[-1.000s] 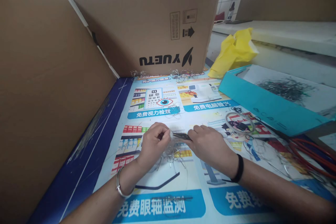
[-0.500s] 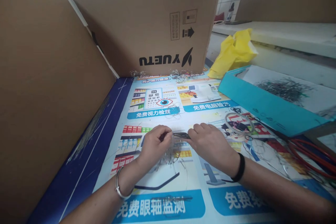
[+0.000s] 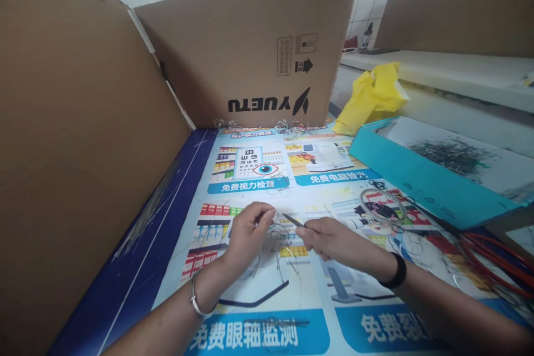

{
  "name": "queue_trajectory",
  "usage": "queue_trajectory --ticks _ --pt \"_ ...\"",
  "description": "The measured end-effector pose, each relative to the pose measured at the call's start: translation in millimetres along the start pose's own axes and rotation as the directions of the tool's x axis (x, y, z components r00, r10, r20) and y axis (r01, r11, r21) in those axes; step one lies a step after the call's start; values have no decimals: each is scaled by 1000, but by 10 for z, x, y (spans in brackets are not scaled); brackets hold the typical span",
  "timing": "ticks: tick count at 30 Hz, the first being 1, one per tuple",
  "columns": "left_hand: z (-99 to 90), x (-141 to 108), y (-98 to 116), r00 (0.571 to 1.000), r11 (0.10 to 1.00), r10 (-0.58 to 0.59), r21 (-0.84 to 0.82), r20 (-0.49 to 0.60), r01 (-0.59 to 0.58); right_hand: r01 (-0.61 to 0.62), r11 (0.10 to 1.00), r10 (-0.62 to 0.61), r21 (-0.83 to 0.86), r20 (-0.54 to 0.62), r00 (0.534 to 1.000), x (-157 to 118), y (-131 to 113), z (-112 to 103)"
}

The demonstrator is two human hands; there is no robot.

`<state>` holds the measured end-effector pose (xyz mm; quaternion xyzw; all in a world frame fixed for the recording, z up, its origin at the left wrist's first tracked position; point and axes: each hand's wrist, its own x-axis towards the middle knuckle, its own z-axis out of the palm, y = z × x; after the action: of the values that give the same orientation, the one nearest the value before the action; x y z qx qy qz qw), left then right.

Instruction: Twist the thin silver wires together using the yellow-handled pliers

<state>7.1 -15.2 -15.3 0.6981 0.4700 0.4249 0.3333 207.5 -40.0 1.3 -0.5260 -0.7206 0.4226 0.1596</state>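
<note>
My left hand point(image 3: 252, 229), with a silver bangle at the wrist, is pinched closed on something thin like wire, too small to make out. My right hand point(image 3: 329, 239), with a black band, grips dark pliers point(image 3: 293, 220) whose tip points left, a little apart from my left fingertips. Loose thin wires point(image 3: 283, 242) lie in a tangle on the printed sheet point(image 3: 267, 283) beneath and between the hands. A small bundle of dark wires point(image 3: 277, 322) lies nearer the front.
Cardboard walls point(image 3: 246, 55) stand behind and at left. At right are a turquoise box point(image 3: 429, 181) with a dark wire pile, a yellow bag point(image 3: 371, 99), a clear ring point(image 3: 381, 204) and red-handled scissors point(image 3: 496, 261). Wire scraps point(image 3: 292, 129) lie along the back wall.
The pliers have drawn back from my left fingertips, and my right hand has turned and moved slightly right and down. My left hand keeps its pinch. The whole view has shifted slightly.
</note>
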Motion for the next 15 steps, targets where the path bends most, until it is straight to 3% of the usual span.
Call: queue_trajectory --ticks 5,15 --pt "-8 -25 83 1000 1000 9 0 -14 -9 -71 968 45 242 111 993 -18 24 38" --pt "33 -51 121 1000 1000 -12 8 -25 13 -95 960 72 263 95 993 2 -6 54"
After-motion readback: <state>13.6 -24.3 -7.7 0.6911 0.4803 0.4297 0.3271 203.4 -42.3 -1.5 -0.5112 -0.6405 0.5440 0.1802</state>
